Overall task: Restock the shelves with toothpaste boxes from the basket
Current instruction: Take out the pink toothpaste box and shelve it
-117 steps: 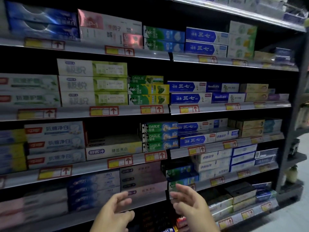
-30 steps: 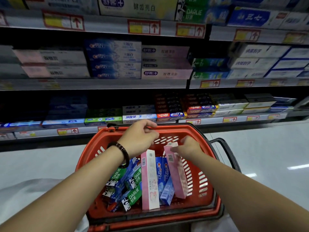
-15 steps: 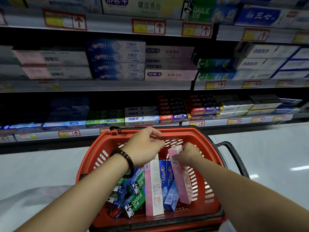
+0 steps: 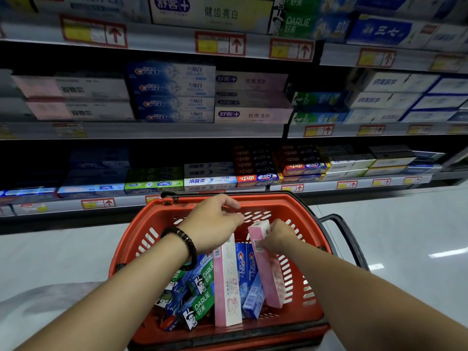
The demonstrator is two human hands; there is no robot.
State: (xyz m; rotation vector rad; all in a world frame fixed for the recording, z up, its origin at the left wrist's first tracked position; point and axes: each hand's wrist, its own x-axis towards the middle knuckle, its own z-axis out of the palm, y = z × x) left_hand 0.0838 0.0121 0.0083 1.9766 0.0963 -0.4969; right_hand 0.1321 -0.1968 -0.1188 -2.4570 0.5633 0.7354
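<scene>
Fingers (image 4: 264,245) of the right hand (image 4: 279,236) are clamped on the top end of a pink toothpaste box (image 4: 269,277), which is tilted near the right wall inside the red basket (image 4: 152,214). The left hand (image 4: 211,221) is held above the basket, its fingers loosely curled and nothing gripped. A second pink box (image 4: 226,282), blue boxes (image 4: 247,264) and green boxes (image 4: 202,277) are stood alongside, before stocked shelves (image 4: 152,130)

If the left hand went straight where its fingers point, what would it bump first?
Most likely the top of the pink box that the right hand pinches. The left hand points rightwards over the basket; depth is unclear, so it might miss and meet the basket's far wall.
</scene>
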